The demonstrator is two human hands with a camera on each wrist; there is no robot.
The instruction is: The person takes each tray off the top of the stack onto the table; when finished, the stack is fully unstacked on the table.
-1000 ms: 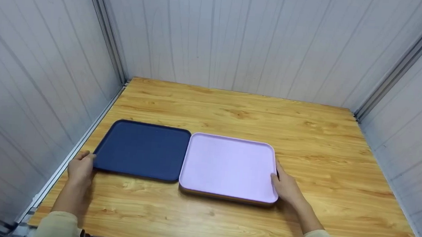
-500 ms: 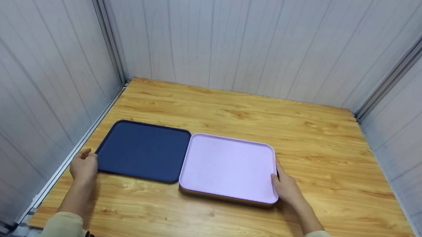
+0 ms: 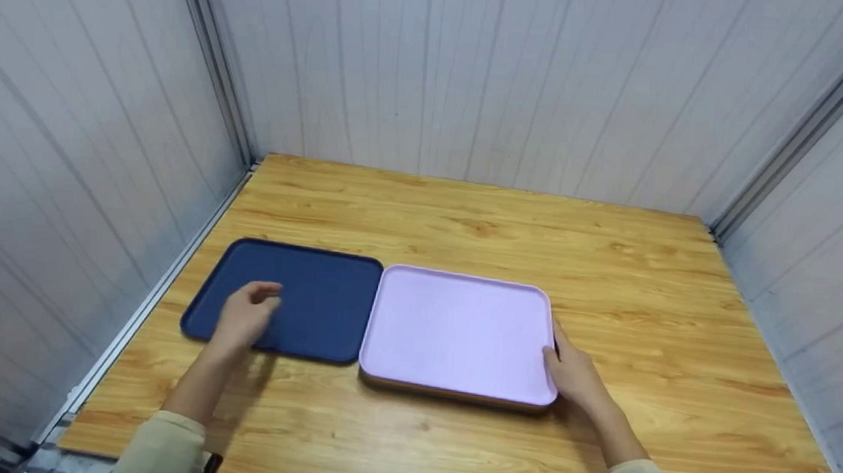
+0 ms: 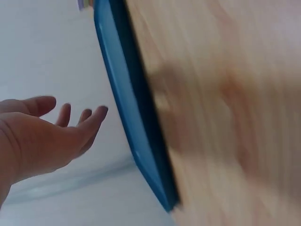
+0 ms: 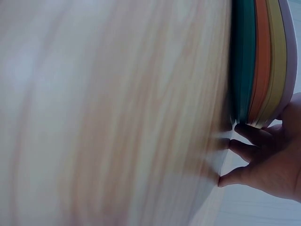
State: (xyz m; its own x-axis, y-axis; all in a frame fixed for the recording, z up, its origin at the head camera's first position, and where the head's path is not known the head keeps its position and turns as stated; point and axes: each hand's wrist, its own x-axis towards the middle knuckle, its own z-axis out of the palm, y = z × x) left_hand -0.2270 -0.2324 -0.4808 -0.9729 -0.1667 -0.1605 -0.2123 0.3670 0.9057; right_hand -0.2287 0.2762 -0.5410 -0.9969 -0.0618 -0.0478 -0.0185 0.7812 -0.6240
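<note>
The navy tray (image 3: pixel 322 304) lies flat on the wooden table (image 3: pixel 412 446), and just beside its right end is a stack of trays (image 5: pixel 260 89): the lilac tray (image 3: pixel 459 330) on top, then the yellow tray (image 5: pixel 277 52), the orange tray (image 5: pixel 262 56) and the teal-looking tray (image 5: pixel 243 61) at the bottom. I judge that each one is of stiff plastic and quite light, while the whole stack would be noticeably heavier. They should not break easily; however, the smooth surface may be slippery, and the layers could slide on each other. The raised rim seems to be the best place for holding: take the navy tray at the middle of its short ends, and for the stack, reach with your fingers down to the lowest layer.

Your left hand (image 3: pixel 244 316) is released: it hangs above the left part of the navy tray, fingers loosely bent, holding nothing. Your right hand (image 3: pixel 575 373) touches the right end of the stack, thumb at the lilac rim, fingers spread down the side; whether it grips or only steadies, I cannot tell.

Compared with half a second ago, your left hand has left the navy tray's left edge and moved inward. Your right hand, the navy tray and the stack remain practically in the same place.
</note>
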